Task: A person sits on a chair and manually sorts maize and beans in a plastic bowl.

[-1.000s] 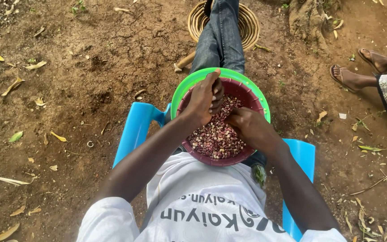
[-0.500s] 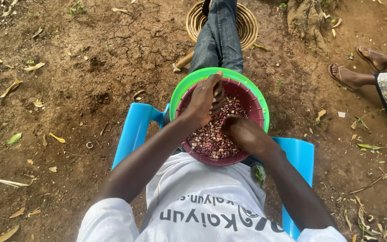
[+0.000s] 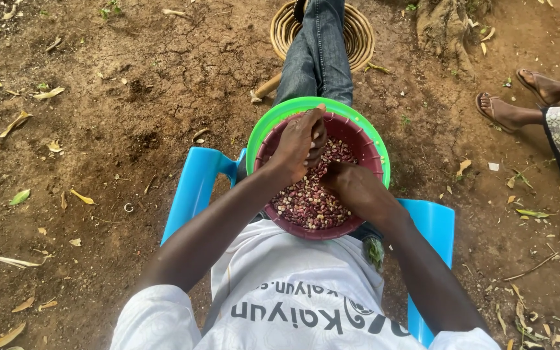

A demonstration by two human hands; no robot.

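A maroon bowl (image 3: 306, 234) rests on my lap, nested in a larger green bowl (image 3: 272, 122). It holds speckled red and white beans (image 3: 306, 204). My left hand (image 3: 298, 146) hovers over the far half of the bowl, its fingers bunched downward around a few beans. My right hand (image 3: 352, 186) lies low in the bowl with its fingertips dug into the beans just under the left hand, so those fingers are hidden. The two hands nearly touch.
I sit on a blue plastic chair (image 3: 192, 188) on bare brown dirt strewn with dry leaves. My jeans-clad leg (image 3: 319, 58) stretches over a woven basket (image 3: 358, 32). Another person's sandalled feet (image 3: 510, 107) are at the right, and tree roots (image 3: 445, 29) lie beyond.
My right hand has slid left across the beans toward the middle of the bowl, ending under the left hand. The left hand has stayed over the bowl.
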